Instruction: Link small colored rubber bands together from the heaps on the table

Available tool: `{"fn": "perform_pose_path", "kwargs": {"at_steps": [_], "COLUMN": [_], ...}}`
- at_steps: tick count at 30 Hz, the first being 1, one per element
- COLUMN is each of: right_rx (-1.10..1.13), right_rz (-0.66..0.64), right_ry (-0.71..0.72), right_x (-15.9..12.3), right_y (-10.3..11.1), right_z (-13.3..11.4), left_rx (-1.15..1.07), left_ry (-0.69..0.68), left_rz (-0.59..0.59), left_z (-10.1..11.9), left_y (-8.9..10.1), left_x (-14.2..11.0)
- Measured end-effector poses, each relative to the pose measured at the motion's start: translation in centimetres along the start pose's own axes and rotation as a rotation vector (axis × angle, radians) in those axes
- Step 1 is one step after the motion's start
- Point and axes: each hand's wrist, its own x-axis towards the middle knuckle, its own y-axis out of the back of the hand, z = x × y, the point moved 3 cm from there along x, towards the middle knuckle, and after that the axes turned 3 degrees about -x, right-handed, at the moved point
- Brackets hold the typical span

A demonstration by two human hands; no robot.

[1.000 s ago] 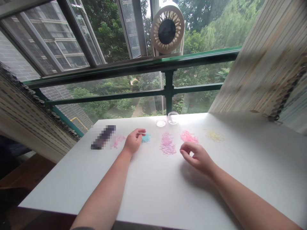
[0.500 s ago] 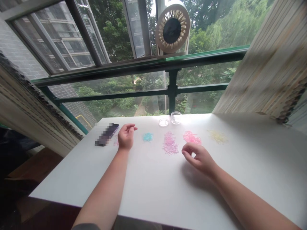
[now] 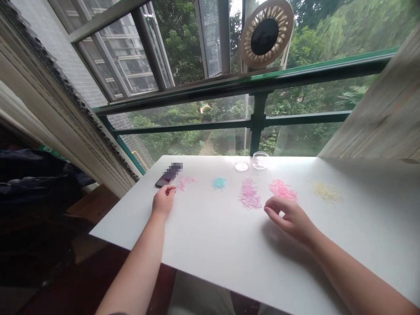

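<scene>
My left hand (image 3: pixel 163 199) is closed, fingertips and thumb pressed together, beside the lower end of a phone (image 3: pixel 166 177) and the left edge of a loose pink pile (image 3: pixel 186 182). Whatever it may pinch is too small to make out. My right hand (image 3: pixel 288 215) is also closed, thumb and forefinger curled into a ring, just in front of a bright pink pile (image 3: pixel 282 189). Nothing I can name shows between those fingertips. Left of it lies a purple pile (image 3: pixel 250 194). All the piles are thin, strand-like pieces resembling small elastic bands.
A blue pile (image 3: pixel 218 183) and a yellow pile (image 3: pixel 326 191) lie on the white table (image 3: pixel 216 240). At its back edge stand a clear round container (image 3: pixel 260 161) and a shallow clear lid (image 3: pixel 242 166). A round fan (image 3: pixel 266 36) stands by the window.
My left hand has moved left and toward me, from above the loose pink pile to beside the phone, uncovering that pile. My right hand keeps its pose. The view has swung left.
</scene>
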Motion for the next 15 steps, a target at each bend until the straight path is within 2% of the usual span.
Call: {"fn": "perform_pose_path", "kwargs": {"at_steps": [3, 5, 15], "right_rx": [-0.015, -0.026, -0.026], "right_rz": [-0.001, 0.003, 0.010], "right_ry": [-0.015, -0.024, -0.014], "right_x": [0.0, 0.0, 0.1], "right_y": [-0.1, -0.1, -0.1], "right_z": [0.1, 0.1, 0.1], "left_rx": [0.095, 0.149, 0.235], "left_ry": [-0.081, -0.117, -0.130], "left_rz": [-0.067, -0.066, -0.039], "left_z": [0.8, 1.3, 1.3], "left_y": [-0.8, -1.3, -1.6], "left_x": [-0.3, -0.3, -0.2]}}
